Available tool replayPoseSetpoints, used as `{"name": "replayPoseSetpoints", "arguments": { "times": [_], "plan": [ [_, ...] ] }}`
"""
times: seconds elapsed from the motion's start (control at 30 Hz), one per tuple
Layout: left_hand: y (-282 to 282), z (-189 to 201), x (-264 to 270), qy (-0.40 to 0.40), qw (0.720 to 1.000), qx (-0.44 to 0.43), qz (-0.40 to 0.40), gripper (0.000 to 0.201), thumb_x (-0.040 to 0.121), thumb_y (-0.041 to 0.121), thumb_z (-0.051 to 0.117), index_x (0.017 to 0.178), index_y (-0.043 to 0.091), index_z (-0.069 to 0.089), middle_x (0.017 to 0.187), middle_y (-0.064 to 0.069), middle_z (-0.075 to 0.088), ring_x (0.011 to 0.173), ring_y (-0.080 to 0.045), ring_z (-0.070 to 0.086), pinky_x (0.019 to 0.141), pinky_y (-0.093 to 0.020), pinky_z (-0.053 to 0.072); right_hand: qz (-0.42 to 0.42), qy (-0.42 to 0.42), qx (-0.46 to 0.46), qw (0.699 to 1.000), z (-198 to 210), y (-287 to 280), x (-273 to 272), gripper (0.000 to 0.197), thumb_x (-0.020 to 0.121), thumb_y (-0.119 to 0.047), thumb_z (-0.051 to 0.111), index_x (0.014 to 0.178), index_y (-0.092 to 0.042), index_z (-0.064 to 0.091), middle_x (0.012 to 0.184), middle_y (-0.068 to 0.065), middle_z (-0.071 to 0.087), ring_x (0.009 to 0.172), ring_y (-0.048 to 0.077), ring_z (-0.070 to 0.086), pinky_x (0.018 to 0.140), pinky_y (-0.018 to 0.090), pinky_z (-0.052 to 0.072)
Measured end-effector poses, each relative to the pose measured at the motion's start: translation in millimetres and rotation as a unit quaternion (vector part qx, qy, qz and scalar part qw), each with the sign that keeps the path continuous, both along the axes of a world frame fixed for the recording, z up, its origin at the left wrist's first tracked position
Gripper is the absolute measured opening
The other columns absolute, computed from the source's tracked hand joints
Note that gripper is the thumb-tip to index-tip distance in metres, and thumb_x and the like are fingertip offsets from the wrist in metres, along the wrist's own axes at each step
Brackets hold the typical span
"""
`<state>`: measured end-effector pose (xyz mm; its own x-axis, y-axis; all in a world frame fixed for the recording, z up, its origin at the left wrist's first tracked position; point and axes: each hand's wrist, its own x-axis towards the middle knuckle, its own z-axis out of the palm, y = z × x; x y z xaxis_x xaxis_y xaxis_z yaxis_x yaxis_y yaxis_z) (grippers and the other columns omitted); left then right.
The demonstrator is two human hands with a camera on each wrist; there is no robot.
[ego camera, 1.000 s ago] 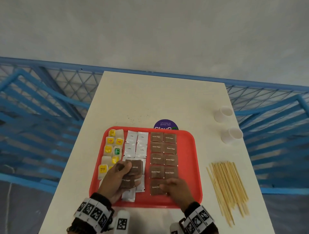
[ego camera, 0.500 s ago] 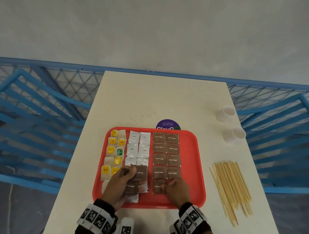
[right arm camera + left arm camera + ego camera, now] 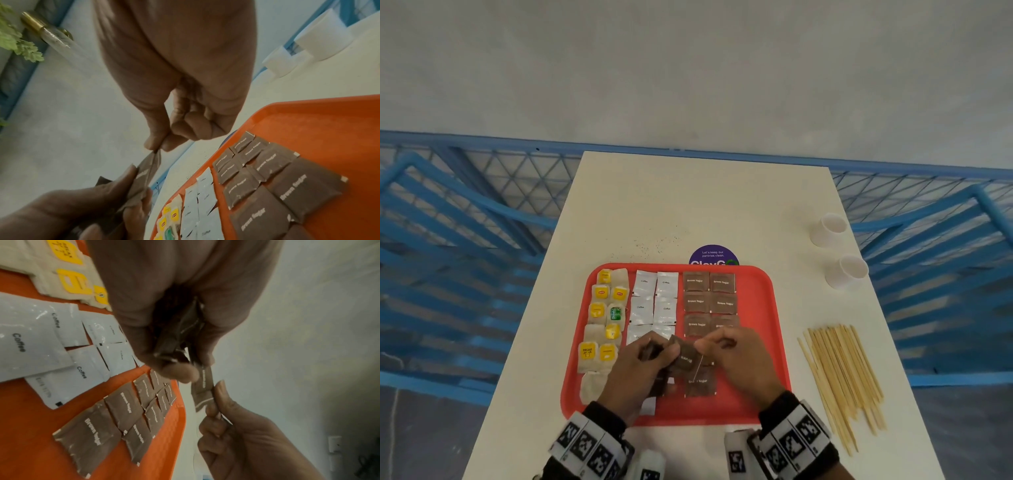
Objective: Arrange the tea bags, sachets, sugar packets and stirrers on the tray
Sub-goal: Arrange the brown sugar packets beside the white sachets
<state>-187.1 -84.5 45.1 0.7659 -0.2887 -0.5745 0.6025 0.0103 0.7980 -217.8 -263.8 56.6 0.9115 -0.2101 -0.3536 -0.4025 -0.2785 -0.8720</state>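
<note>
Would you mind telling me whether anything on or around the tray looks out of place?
Yes: the wooden stirrers lie in a loose fan on the table, right of the red tray, not on it. Two white cups also stand off the tray.

My head camera looks forward and steeply down from well above the table (image 3: 688, 205); the red tray (image 3: 767, 342) sits near the frame's 6 o'clock. My left wrist camera sits close behind my left hand (image 3: 164, 305), facing along its fingers, with the tray at 8 o'clock. My right wrist camera sits equally close behind my right hand (image 3: 185, 81), with the tray at 4 o'clock. All three views share both hands, the pinched brown sugar packet (image 3: 685, 359) and the tray's laid-out rows.
</note>
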Motion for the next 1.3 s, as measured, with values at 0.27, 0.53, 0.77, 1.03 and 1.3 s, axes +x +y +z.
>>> {"name": "replayPoseSetpoints", "arguments": {
  "times": [0.27, 0.53, 0.77, 1.03, 1.3],
  "plan": [
    [-1.5, 4.3, 2.8, -0.141, 0.970, 0.118, -0.158, 0.018, 0.082, 0.025, 0.076, 0.081, 0.009, 0.067, 0.073, -0.016, 0.071, 0.056, -0.016, 0.062, 0.044, -0.025, 0.046, 0.163, 0.004, 0.008, 0.987, 9.4, -12.0, -4.2, 0.017, 0.083, -0.032, 0.074, 0.097, -0.022, 0.075, 0.090, -0.009, 0.075, 0.080, -0.001, 0.069, 0.073, 0.014, 0.053],
    [-1.0, -0.9, -10.8, -0.089, 0.979, 0.091, -0.157, 0.027, 0.087, 0.033, 0.070, 0.080, 0.007, 0.064, 0.066, -0.013, 0.060, 0.055, -0.024, 0.050, 0.043, -0.025, 0.039, -0.018, 0.016, 0.177, 0.984, 2.9, -14.7, -14.7, 0.015, 0.091, -0.012, 0.066, 0.095, 0.002, 0.065, 0.062, 0.005, 0.065, 0.052, 0.011, 0.057, 0.051, 0.019, 0.044],
    [-7.2, 12.3, 1.3, -0.152, 0.935, 0.149, -0.284, 0.019, 0.088, 0.026, 0.070, 0.079, 0.009, 0.068, 0.059, -0.007, 0.058, 0.050, -0.020, 0.051, 0.042, -0.022, 0.040, 0.077, 0.002, 0.089, 0.993, 12.7, -32.6, -21.5, 0.012, 0.083, -0.012, 0.075, 0.093, -0.005, 0.075, 0.074, -0.002, 0.073, 0.062, 0.000, 0.063, 0.061, 0.010, 0.047],
    [1.8, 7.6, -3.5, 0.039, 0.997, -0.001, -0.064, 0.012, 0.091, 0.018, 0.065, 0.091, 0.008, 0.071, 0.089, -0.013, 0.068, 0.066, -0.020, 0.061, 0.047, -0.025, 0.045, -0.051, 0.116, 0.038, 0.991, -41.5, -52.9, -42.0, 0.011, 0.082, -0.011, 0.076, 0.078, -0.003, 0.070, 0.059, -0.005, 0.066, 0.048, -0.002, 0.057, 0.052, 0.015, 0.046],
    [25.3, -7.5, -13.9, 0.197, 0.957, -0.206, 0.058, 0.047, 0.081, 0.001, 0.048, 0.127, -0.001, 0.057, 0.116, -0.031, 0.063, 0.100, -0.044, 0.064, 0.072, -0.049, 0.059, -0.071, 0.180, -0.040, 0.980, -86.0, -48.9, -45.9, 0.021, 0.076, -0.006, 0.079, 0.062, -0.010, 0.063, 0.050, 0.000, 0.062, 0.038, 0.005, 0.051, 0.045, 0.019, 0.045]
  ]
}}
